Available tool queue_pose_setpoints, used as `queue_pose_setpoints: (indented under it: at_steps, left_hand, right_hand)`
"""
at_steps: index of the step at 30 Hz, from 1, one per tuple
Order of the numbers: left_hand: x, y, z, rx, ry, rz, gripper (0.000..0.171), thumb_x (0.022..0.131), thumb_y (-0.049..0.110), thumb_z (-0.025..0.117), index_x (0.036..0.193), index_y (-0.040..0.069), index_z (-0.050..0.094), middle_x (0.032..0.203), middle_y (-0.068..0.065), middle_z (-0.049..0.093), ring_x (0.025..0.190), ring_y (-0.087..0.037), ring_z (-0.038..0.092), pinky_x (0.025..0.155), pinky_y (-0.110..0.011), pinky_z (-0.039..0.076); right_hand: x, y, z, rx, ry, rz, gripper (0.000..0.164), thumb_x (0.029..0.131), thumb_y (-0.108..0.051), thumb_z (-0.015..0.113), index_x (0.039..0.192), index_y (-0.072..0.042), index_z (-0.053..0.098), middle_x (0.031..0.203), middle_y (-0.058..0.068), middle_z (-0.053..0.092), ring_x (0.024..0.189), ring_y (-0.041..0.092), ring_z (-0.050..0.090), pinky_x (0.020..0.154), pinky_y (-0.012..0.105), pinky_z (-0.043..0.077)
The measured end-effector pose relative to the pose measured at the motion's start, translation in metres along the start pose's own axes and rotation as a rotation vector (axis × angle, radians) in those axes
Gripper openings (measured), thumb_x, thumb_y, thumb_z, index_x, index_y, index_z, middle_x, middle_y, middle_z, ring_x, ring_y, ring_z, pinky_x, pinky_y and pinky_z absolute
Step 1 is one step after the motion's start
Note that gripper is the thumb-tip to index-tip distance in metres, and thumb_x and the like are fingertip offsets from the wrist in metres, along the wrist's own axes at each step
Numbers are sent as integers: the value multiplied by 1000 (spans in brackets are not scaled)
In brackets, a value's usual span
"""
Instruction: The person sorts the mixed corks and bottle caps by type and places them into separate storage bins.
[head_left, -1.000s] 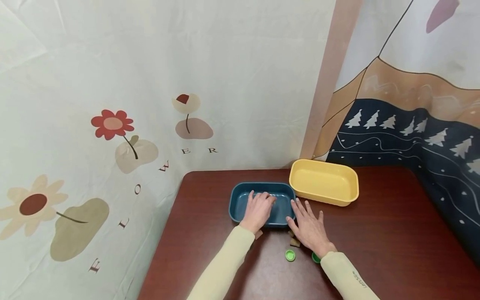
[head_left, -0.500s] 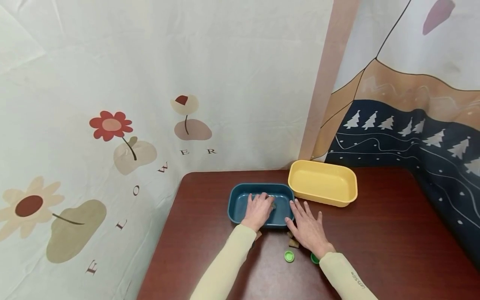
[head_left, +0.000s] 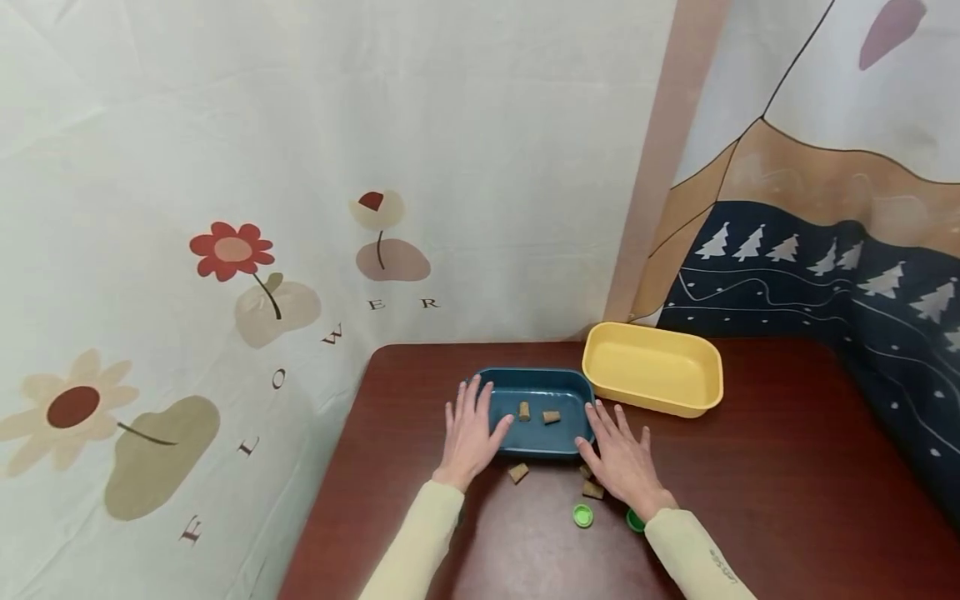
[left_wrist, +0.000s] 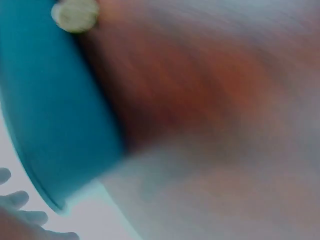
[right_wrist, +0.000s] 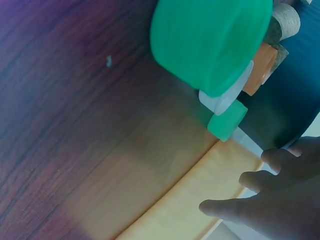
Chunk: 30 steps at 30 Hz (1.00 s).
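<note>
Left hand (head_left: 468, 437) has moved from inside the blue tray (head_left: 540, 392) to its nine o'clock side, fingers spread, holding nothing. Head: right hand (head_left: 624, 460) straight-fingered at four o'clock; two corks (head_left: 524, 411) inside; steady both sides evenly. Left wrist: blurred. Right wrist: fingers grip nothing.

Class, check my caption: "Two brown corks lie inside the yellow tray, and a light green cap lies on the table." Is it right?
Not quite: the tray is wrong. The head view shows the two brown corks inside the dark blue tray, not the yellow tray. The light green cap does lie on the table.
</note>
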<state>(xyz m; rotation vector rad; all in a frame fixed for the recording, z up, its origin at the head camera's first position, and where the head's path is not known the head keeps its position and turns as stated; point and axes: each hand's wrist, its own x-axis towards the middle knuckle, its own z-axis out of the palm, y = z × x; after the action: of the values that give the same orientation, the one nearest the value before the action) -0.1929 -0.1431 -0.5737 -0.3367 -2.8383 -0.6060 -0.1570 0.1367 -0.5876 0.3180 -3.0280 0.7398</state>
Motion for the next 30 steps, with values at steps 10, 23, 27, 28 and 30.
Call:
queue_pose_setpoints:
  at_steps: [10,23,27,28,30]
  left_hand:
    - [-14,-35,0,-174,-175,-145,95,98,68,50,167,12,16,173,-12,12,157,-42,14,116,-74,17]
    - [-18,-37,-1,-120,-161,-146,98,98,70,48,167,10,13,174,-9,9,157,-41,12,116,-74,17]
    - [-18,-38,0,-87,-176,-146,96,99,71,44,167,10,12,174,-9,10,157,-40,13,116,-74,18]
    - [-18,-38,0,-81,-182,-149,96,100,71,43,167,11,11,174,-8,9,158,-39,13,116,-73,17]
    - [-18,-39,1,-80,-181,-152,95,100,71,42,167,11,12,174,-7,9,158,-38,13,117,-73,17]
  right_hand:
    - [5,7,-12,-6,-28,-11,72,106,-48,53,164,-12,30,168,15,28,153,50,16,108,84,9]
    - [-34,-57,5,-102,220,-275,68,101,-47,62,160,-20,43,164,8,39,150,43,34,108,76,30]
    - [-42,-66,15,-121,211,-339,65,100,-47,64,157,-21,48,163,6,42,149,40,38,108,72,34]
    - [-44,-67,18,-123,201,-356,64,100,-47,64,156,-21,49,162,6,43,148,39,39,108,71,36]
    - [-47,-71,24,-123,174,-387,62,100,-47,64,155,-22,51,161,4,45,146,37,42,108,68,38]
